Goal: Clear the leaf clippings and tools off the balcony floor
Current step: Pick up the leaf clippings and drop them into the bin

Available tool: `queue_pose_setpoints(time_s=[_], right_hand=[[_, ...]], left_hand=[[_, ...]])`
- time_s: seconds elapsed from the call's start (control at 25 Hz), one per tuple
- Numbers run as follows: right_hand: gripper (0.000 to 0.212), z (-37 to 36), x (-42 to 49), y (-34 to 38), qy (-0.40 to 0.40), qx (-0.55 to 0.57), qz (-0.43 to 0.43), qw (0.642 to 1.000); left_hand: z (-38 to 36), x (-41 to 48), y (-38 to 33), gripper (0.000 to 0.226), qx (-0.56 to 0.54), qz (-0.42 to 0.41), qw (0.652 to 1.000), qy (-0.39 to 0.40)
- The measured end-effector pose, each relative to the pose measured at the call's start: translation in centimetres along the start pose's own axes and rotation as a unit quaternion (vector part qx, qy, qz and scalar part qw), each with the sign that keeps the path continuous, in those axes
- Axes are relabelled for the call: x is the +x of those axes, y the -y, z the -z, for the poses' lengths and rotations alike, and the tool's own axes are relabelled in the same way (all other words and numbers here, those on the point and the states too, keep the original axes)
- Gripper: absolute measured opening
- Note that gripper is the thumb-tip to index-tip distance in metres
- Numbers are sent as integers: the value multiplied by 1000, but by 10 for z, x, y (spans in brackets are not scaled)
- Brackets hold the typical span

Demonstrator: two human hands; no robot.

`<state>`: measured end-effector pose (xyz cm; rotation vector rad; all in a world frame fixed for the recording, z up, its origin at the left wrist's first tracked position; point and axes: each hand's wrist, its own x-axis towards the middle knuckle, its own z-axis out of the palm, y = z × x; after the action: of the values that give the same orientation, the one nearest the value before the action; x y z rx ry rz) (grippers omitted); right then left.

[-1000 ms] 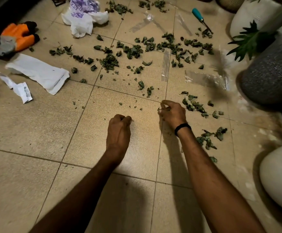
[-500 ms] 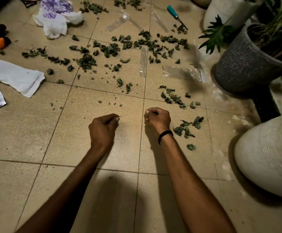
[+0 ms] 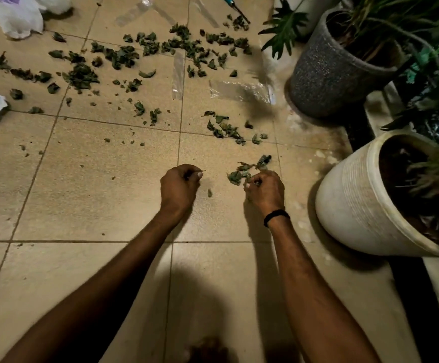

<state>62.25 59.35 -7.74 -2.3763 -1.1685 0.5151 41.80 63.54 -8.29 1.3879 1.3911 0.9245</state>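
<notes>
Beige tiled floor (image 3: pixel 87 205) | white pot (image 3: pixel 349 205) at right | leaf clippings (image 3: pixel 124 56) scattered across far tiles, one clump (image 3: pixel 236 177) beside pot | right hand (image 3: pixel 265 191) pinches that clump | left hand (image 3: pixel 179 184) curled round thin stem (image 3: pixel 202 171) | teal-handled tool (image 3: pixel 235 6) at top edge

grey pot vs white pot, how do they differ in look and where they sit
The grey pot is dark and speckled; the white pot is pale with faint ridges. The grey pot stands farther off, by the clear plastic sheet; the white pot sits close beside the right hand, which pinches leaf clippings. Both are round, hold plants and stand on the right of the view.
</notes>
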Motion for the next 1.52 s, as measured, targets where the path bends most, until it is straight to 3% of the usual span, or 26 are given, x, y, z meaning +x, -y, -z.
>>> queue_pose_setpoints(time_s=[0.16,0.28,0.36,0.52,0.64,0.72,0.8,0.88,1.0,1.08,1.24,1.36,1.44,1.52], right_hand=[[5,-2,-9,-13,33,-39,96,994],[10,2,-10,-14,-3,28,65,997],[24,20,-10,-19,-30,88,9,996],[37,34,-12,-37,46,66,-34,996],[53,19,-21,-34,102,39,-21,994],[48,2,-26,-28,79,30,-13,996],[22,-10,-26,-20,21,-6,22,1000],[10,-12,-16,-15,-18,14,23,999],[12,14,22,-12,-66,98,-56,991],[11,31,55,-16,-60,85,-89,991],[46,32,85,-15,106,24,-42,993],[60,10,69,-3,145,-18,24,989],[49,-9,57,1,106,-46,81,990],[21,-20,51,6,51,-43,112,991]], left_hand=[[-64,-3,-2,10,167,-105,978,74],[-83,-1,4,14,288,-159,938,106],[-87,5,9,30,322,-173,923,117],[-95,9,8,61,325,-174,920,134],[-99,10,8,50,345,-188,909,139],[-100,11,11,32,370,-212,895,129],[-98,9,14,21,363,-228,896,118],[-94,8,14,18,320,-196,921,109],[-78,8,17,17,251,-149,954,69],[-66,8,21,18,204,-132,969,38],[-50,5,21,17,194,-124,973,18],[-49,2,23,16,231,-145,961,33],[-48,-1,29,20,273,-144,950,45],[-47,-6,32,23,299,-145,941,57]])
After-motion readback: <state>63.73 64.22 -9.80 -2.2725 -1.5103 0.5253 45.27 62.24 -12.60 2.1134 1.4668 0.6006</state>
